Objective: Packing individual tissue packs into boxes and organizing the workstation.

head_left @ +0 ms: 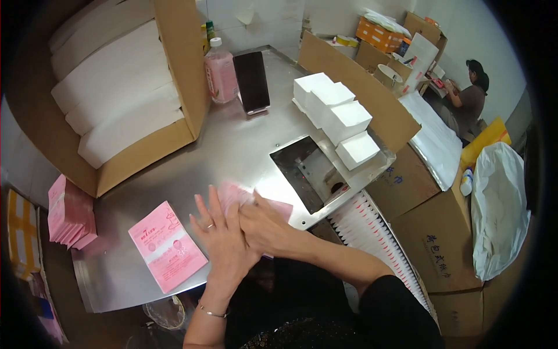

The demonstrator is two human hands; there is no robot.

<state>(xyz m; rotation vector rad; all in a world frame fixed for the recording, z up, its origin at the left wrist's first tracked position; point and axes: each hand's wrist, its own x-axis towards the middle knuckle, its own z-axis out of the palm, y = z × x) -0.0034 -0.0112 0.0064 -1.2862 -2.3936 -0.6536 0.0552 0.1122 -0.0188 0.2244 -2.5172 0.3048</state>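
My left hand (224, 241), with a ring on one finger and a bracelet at the wrist, is open over the steel table, fingers spread. My right hand (270, 230) crosses in from the right and meets it, its fingers curled at a pink printed packet (282, 209). The packet is partly smeared by motion and partly hidden under both hands. Left of them lies a flat stack of pink printed packaging (168, 247) with a pale band across it. Farther left stands a pile of folded pink packets (71, 212).
An open carton (195, 110) holds rows of white paper stacks (116, 75). Behind stand a pink-liquid bottle (221, 72) and a dark phone (251, 81). White tissue blocks (349, 119) sit beside a rectangular table opening (308, 174). Cartons (436, 244) line the right; a person (468, 99) sits beyond.
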